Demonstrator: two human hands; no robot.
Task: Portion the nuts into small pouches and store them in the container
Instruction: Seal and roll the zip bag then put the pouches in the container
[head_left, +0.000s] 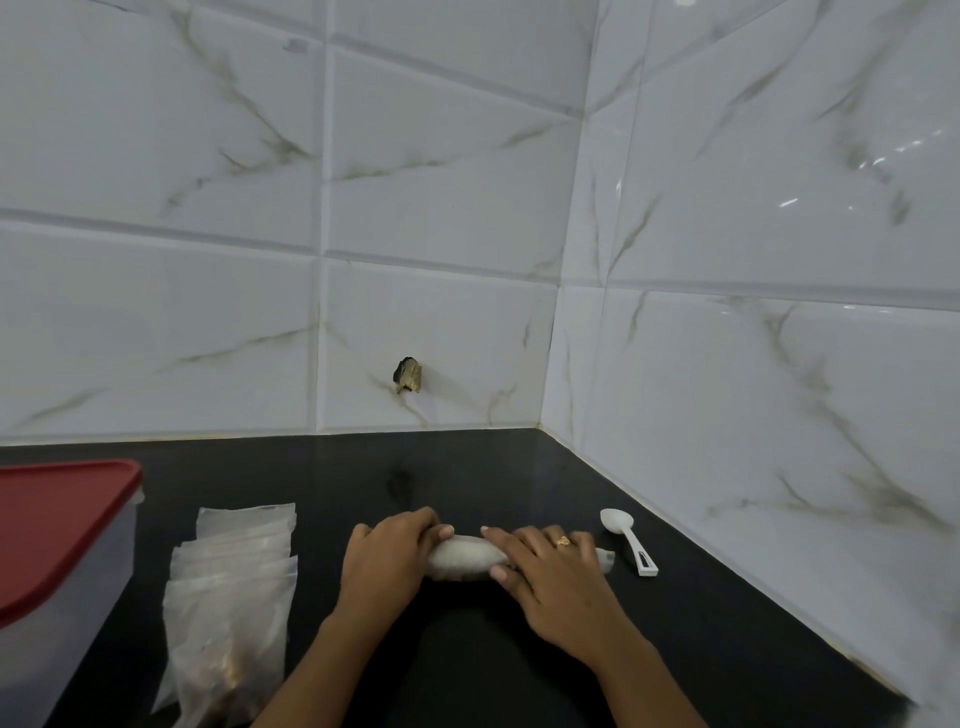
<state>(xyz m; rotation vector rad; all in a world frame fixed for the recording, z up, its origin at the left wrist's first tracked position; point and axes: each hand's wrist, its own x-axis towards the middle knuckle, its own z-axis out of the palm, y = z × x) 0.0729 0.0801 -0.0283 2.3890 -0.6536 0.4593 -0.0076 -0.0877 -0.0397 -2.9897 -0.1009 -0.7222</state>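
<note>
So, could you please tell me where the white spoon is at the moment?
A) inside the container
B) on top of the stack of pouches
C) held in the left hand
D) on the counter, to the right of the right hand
D: the white spoon lies on the black counter just right of the right hand, which grips the rolled pouch together with the left hand.

No writing can be read anywhere in view.
The only candidate is a small grey mark on a white, marble-veined wall tile towards the upper left. It looks like a few short printed lines, perhaps a stamp or sticker, but it is too small and blurred to make out a single letter or number.
</note>
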